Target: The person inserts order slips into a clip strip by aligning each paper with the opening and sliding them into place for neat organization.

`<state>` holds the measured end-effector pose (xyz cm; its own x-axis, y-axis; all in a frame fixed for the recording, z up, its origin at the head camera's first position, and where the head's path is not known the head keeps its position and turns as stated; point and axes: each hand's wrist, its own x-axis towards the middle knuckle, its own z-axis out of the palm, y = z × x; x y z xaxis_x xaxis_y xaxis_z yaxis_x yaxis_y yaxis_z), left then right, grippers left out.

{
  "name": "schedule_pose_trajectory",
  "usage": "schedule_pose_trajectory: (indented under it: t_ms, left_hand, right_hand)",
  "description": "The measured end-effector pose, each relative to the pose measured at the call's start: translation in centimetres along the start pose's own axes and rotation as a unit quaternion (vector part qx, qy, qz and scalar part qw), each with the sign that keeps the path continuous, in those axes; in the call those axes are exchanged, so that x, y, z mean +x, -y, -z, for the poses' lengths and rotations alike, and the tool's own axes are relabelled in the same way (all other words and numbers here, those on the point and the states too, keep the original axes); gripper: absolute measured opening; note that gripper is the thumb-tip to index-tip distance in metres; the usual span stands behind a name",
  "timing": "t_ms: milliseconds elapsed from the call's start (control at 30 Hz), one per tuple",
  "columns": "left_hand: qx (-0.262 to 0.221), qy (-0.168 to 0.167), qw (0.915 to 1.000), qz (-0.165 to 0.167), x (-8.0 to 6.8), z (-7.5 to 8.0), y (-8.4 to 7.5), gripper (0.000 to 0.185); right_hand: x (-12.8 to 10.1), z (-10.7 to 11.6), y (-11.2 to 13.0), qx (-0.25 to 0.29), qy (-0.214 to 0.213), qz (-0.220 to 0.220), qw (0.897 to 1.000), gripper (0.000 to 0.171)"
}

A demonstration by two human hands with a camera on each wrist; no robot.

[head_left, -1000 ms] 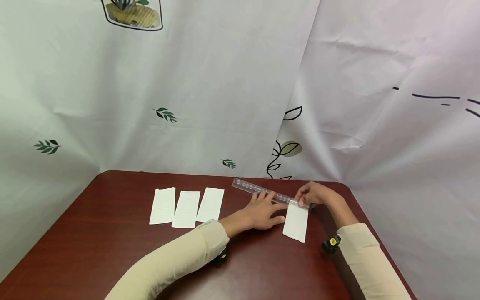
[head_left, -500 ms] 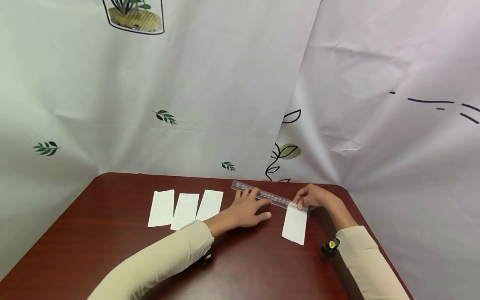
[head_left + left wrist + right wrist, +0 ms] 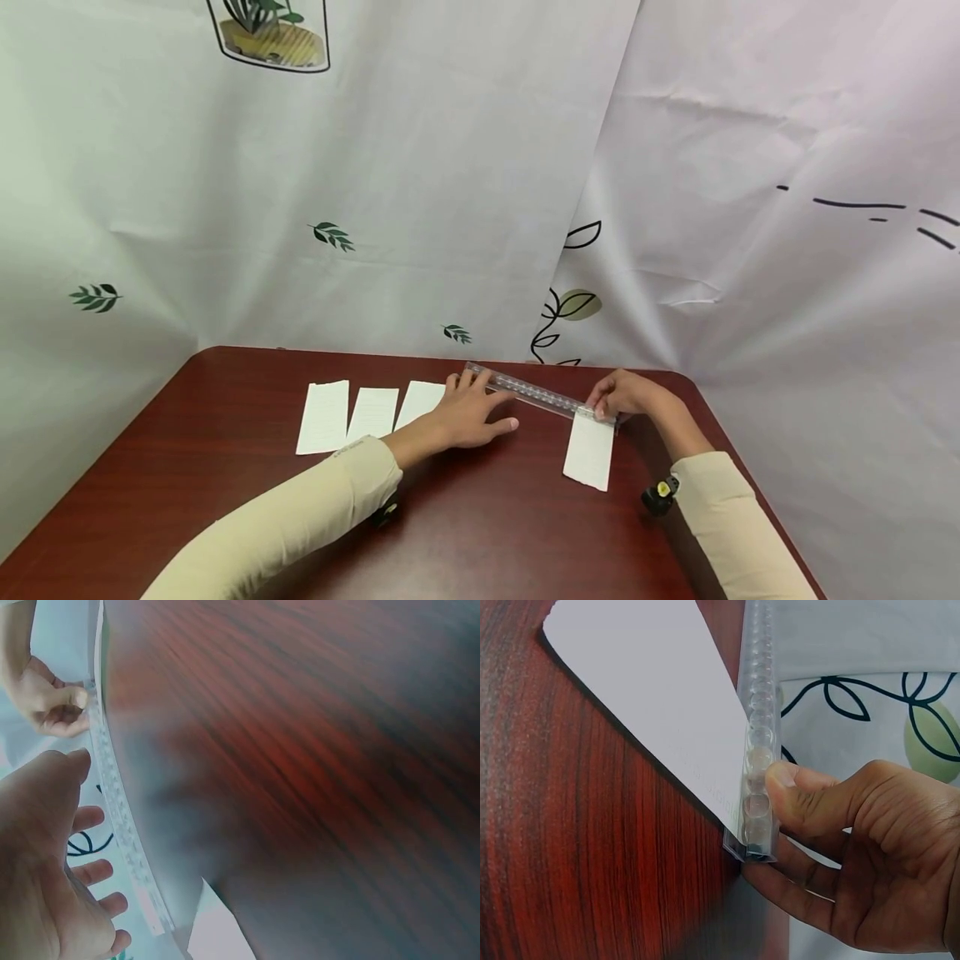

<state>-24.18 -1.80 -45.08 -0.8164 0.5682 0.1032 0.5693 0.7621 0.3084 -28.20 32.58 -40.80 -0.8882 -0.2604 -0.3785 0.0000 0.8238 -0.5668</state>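
Note:
A long clear plastic strip with a row of round bumps point(image 3: 540, 395) lies slantwise near the table's back edge. My right hand point(image 3: 626, 393) pinches its right end, thumb on the bumps and fingers beneath, as the right wrist view shows. A white paper slip point(image 3: 588, 450) runs from that end toward the front; its back end overlaps the strip near the thumb. My left hand point(image 3: 465, 417) holds nothing, its fingers spread and reaching over the strip's left end in the head view. In the left wrist view, the left fingers point(image 3: 96, 871) extend beside the strip.
Left of my left hand, three more white paper slips lie in a row: the left one point(image 3: 324, 417), the middle one point(image 3: 372, 412) and the right one point(image 3: 420, 400), partly covered by the hand. A pale printed curtain point(image 3: 405, 208) hangs behind the reddish-brown table point(image 3: 517, 517).
My left hand has slid left along the strip, away from the paper slip, toward the strip's left end. My right hand keeps its pinch at the right end.

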Motion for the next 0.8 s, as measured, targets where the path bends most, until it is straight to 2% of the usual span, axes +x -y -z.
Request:
schedule_pose_trajectory:
  t_ms: [100,333,600,800]
  left_hand:
    - [0.000,-0.002,1.0000,0.006,-0.4,0.1,0.4,0.059]
    - [-0.009,0.017,0.9994,0.028,-1.2,0.5,0.4,0.061]
    - [-0.008,-0.003,0.9993,0.037,-1.9,1.0,1.0,0.061]
    - [-0.007,-0.004,0.9988,0.049,-2.4,1.6,1.5,0.062]
  right_hand:
    - [0.0,-0.1,0.1,0.000,0.000,0.000,1.000,0.016]
    - [-0.1,0.1,0.2,-0.006,0.002,-0.004,1.000,0.017]
    - [0.0,-0.1,0.3,-0.005,0.005,-0.008,1.000,0.017]
    - [0.2,0.0,0.4,-0.008,0.006,-0.005,1.000,0.017]
